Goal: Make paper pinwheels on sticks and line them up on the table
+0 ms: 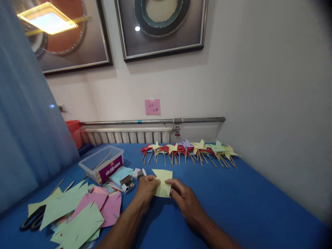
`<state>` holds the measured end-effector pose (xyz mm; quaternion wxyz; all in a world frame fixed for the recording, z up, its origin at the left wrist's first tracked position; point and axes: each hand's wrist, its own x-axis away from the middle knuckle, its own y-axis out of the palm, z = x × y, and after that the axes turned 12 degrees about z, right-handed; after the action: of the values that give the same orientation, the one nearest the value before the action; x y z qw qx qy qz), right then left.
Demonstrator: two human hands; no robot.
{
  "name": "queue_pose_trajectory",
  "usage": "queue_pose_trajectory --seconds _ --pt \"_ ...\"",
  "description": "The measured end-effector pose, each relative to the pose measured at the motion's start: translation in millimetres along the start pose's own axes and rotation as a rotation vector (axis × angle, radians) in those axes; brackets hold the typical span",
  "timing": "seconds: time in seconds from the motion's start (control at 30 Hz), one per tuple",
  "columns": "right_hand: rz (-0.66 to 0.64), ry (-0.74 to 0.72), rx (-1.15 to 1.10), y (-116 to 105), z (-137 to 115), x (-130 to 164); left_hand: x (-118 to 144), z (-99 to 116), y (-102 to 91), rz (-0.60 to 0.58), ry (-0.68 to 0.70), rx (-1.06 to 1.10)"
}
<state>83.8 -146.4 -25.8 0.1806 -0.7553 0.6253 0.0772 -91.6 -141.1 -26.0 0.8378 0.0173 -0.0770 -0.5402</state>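
A yellow paper square with cut corners lies on the blue table in front of me. My left hand pinches its left edge, where a corner is folded in. My right hand holds its lower right edge with the fingertips. Both forearms reach in from the bottom of the view.
A row of finished paper pinwheels on sticks lies along the far table edge. To the left are a clear plastic box with sticks, small pin boxes, a pile of cut green and pink sheets and black scissors.
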Motion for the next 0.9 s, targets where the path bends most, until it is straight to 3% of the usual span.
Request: queue_pose_trajectory --seconds 0.23,0.5,0.9 --pt "0.078 0.013 0.032 4.6 7.0 -3.0 4.1 -7.7 7.2 -0.031 0.045 -0.033" --pt "0.133 0.123 -0.044 13.4 19.2 -6.1 7.3 -9.6 11.6 -0.045 0.025 -0.018" --pt "0.231 0.158 -0.043 21.3 26.6 -6.7 10.2 -10.0 13.1 -0.074 -0.027 0.018"
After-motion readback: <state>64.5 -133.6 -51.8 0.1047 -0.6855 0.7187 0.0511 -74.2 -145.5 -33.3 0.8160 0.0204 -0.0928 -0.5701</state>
